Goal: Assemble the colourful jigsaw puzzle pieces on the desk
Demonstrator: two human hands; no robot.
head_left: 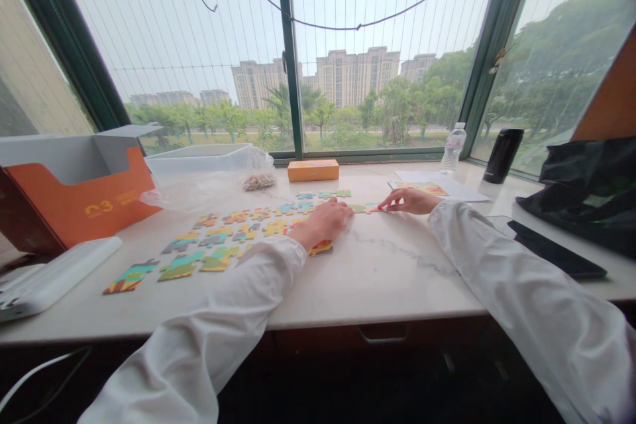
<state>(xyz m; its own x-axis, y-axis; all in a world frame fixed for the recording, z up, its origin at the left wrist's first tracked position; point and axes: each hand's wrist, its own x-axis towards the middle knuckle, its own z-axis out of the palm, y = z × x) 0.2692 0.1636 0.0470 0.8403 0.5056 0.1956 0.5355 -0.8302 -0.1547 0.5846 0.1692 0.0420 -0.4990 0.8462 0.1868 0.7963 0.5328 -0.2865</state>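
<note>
My left hand (pixel 325 220) is low over the tabletop, its fingers curled together and slightly blurred. Its fingertips reach a green puzzle piece (pixel 358 209), and whatever lies under them is hidden. Opposite it, my right hand (pixel 411 200) pinches a small puzzle piece (pixel 374 208) with reddish and light blue parts, at the right end of the same short row. Rows of colourful puzzle pieces (pixel 216 236) spread over the table to the left of my left hand. A yellow and red piece (pixel 320 248) shows partly beneath my left wrist.
On the left stand an orange box (pixel 106 195), a clear plastic bin (pixel 199 154) and a white device (pixel 64 275). A small orange box (pixel 313 171) sits by the window. To the right are a printed sheet (pixel 464 188), a water bottle (pixel 453 149), a black tumbler (pixel 503 156) and a dark flat object (pixel 556 252).
</note>
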